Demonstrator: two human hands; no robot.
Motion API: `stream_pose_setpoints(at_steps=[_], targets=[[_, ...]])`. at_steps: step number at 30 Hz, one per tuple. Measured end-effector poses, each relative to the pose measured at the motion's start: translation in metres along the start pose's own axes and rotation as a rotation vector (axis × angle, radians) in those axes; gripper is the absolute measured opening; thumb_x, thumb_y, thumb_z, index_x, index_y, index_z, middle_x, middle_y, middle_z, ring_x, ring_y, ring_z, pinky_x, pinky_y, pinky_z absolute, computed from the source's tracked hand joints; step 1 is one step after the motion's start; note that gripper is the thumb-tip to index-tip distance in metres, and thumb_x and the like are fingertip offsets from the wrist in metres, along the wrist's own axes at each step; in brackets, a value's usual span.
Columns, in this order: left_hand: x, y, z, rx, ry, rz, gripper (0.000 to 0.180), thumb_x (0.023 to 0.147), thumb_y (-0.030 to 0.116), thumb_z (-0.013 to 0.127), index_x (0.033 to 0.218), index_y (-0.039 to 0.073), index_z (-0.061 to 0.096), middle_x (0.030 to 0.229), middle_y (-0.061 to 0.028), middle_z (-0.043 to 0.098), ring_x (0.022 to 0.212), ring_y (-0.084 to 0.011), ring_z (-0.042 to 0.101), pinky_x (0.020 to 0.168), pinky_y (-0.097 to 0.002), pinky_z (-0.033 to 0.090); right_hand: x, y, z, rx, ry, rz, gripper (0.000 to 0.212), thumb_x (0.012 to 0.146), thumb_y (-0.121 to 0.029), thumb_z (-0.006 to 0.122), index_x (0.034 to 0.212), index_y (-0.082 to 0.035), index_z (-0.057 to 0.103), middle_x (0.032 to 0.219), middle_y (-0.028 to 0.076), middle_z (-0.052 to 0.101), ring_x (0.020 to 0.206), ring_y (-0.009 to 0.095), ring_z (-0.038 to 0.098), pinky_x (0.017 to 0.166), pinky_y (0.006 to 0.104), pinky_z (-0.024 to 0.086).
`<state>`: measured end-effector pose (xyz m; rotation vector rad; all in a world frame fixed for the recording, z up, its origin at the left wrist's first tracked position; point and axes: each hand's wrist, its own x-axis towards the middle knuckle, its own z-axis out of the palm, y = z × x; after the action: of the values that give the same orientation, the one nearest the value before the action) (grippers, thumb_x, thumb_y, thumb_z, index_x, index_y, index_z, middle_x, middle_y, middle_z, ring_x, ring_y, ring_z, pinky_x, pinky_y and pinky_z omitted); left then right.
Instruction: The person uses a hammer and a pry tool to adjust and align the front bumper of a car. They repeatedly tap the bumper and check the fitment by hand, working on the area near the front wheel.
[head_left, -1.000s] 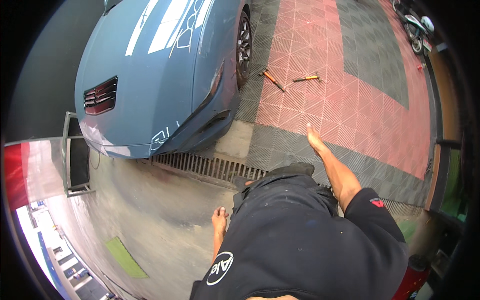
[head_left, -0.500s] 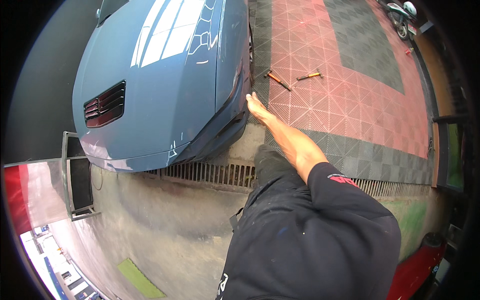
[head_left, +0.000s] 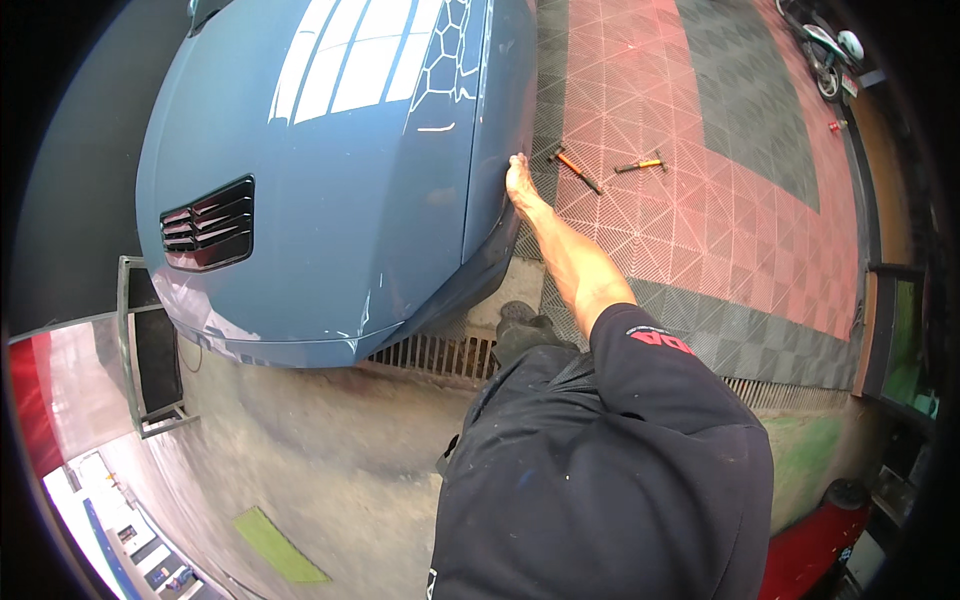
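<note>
A blue-grey car (head_left: 340,210) fills the left and middle of the view, with a black slatted vent (head_left: 210,224) in its hood. My right hand (head_left: 519,182) reaches up to the car's side, just past the hood edge. It rests against the bodywork with its fingers stretched out and partly turned from view; I see nothing held in it. On the floor to the right of the hand lie a hammer (head_left: 576,171) with an orange and black handle and a second, similar hammer (head_left: 640,165). My left hand is out of the picture.
Red and grey grid tiles (head_left: 660,230) cover the floor at right. A drain grate (head_left: 430,357) runs under the car's front. A metal frame (head_left: 128,350) stands at left, a motorcycle (head_left: 825,60) at the far right. A red object (head_left: 815,545) is at lower right.
My right hand has moved up along the car's side. The view has shifted, so the car and hammers sit slightly farther right, and my foot shows beside the car.
</note>
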<state>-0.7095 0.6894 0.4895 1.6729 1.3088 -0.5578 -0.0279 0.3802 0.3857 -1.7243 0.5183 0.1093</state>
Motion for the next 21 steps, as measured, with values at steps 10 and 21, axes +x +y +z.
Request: stream_pose_setpoints(at_steps=[10,21], targets=[[0.007,0.027,-0.016,-0.128,0.112,-0.009,0.049,0.1,0.037,0.063,0.128,-0.003,0.066,0.107,-0.0196,0.075,0.094,-0.0265,0.072,0.088,-0.0377,0.054,0.066,0.035,-0.013,-0.075,0.052,-0.088,0.052,0.105,-0.031,0.035,0.139,0.004,0.051,0.141,0.024,0.055,0.133,0.036,0.051,0.115,0.0464,0.036],[0.093,-0.077,-0.014,-0.432,0.244,-0.073,0.047,0.1,0.033,0.062,0.127,-0.005,0.065,0.112,-0.0257,0.073,0.105,-0.0289,0.072,0.089,-0.0395,0.056,0.073,0.075,-0.047,0.28,-0.144,0.492,0.08,0.101,-0.055,0.015,0.165,-0.007,0.018,0.173,0.01,0.015,0.157,0.038,0.014,0.122,0.0672,0.005]])
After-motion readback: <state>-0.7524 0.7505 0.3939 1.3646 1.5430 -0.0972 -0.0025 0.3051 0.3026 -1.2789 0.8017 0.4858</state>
